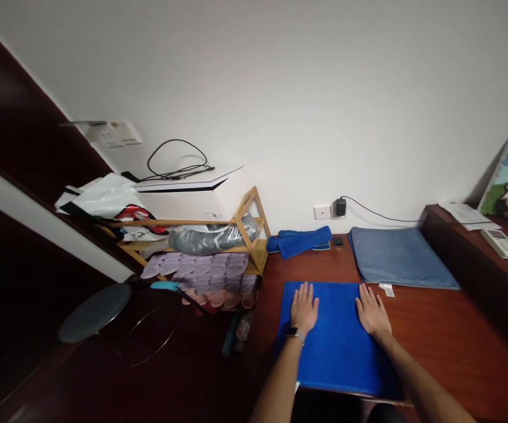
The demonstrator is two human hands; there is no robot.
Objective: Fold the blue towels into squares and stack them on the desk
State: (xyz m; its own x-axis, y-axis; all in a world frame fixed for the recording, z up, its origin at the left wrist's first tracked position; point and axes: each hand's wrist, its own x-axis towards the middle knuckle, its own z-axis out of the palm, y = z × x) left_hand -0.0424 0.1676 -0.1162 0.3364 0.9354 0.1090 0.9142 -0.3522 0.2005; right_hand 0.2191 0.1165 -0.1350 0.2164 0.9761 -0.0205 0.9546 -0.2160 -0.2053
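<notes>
A bright blue cloth (337, 346) lies flat on the reddish-brown table (447, 346), reaching its front edge. My left hand (305, 308) rests palm down on the cloth's upper left part, fingers extended, with a watch on the wrist. At the cloth's upper right edge my right hand (373, 312) lies flat, fingers spread, its outer side near the bare wood. Neither hand grips anything. Behind the right hand is a folded grey-blue cloth (403, 256) with a white tag at its front edge. Several folded blue cloths (304, 241) sit at the back left of the table.
On the left stands a wooden rack (254, 229) with slippers, a white box (178, 202) and a cable. A round dark stool (95, 312) is farther left. A raised ledge on the right bears a remote (504, 244), papers and a pink toy. A black adapter (340, 207) is plugged into the wall.
</notes>
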